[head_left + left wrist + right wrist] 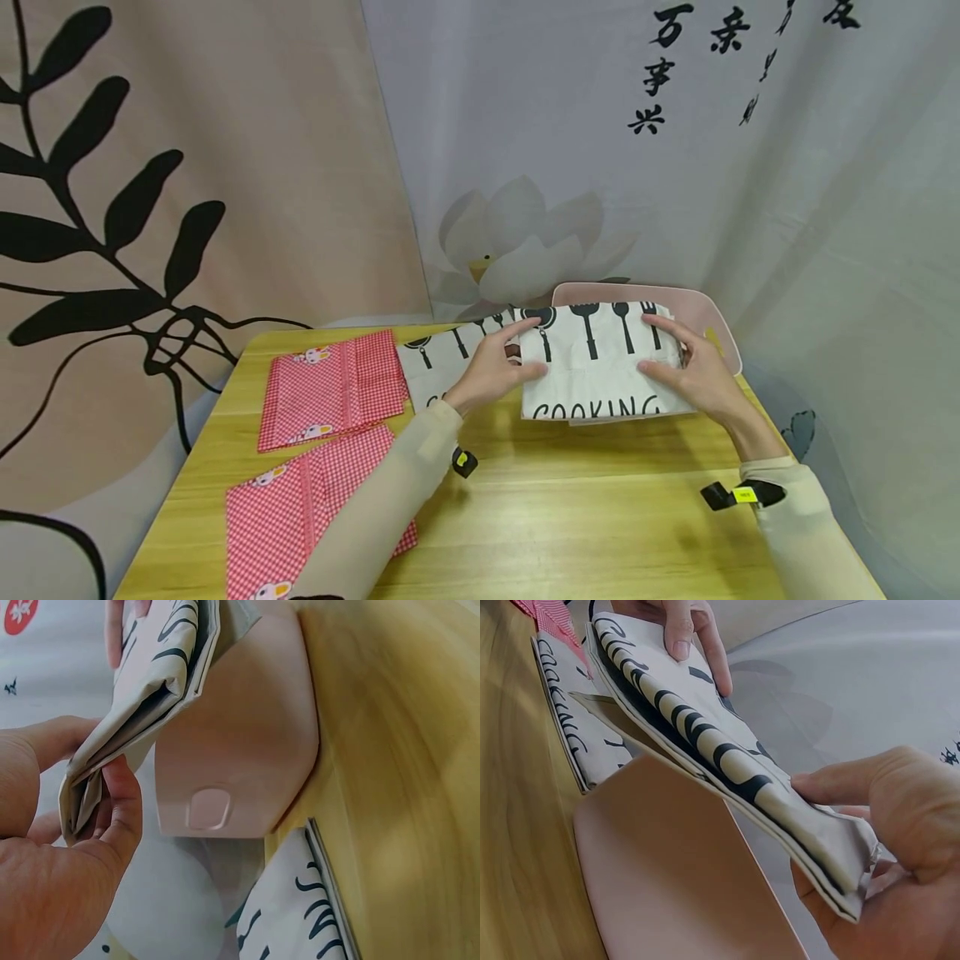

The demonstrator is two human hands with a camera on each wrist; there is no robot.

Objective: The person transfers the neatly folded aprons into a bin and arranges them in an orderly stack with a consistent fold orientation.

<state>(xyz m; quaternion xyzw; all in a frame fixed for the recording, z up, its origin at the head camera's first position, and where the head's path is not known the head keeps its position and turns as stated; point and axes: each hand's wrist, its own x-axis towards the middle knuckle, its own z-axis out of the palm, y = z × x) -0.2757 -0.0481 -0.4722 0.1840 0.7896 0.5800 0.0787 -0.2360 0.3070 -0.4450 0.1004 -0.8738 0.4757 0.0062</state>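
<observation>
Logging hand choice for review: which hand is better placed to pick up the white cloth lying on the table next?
Probably the left hand: it is beside the lying white cloth, the right hand farther off. Both grip the held cloth, so the left would first need freeing.

Along the left edge of the table (577,517) lies a near cloth (277,517), with a far cloth (330,387) behind it and a third cloth (427,367) right of that, by the back edge. At the back right corner, a bin (701,315) shows partly behind a held fourth cloth (592,371).
</observation>
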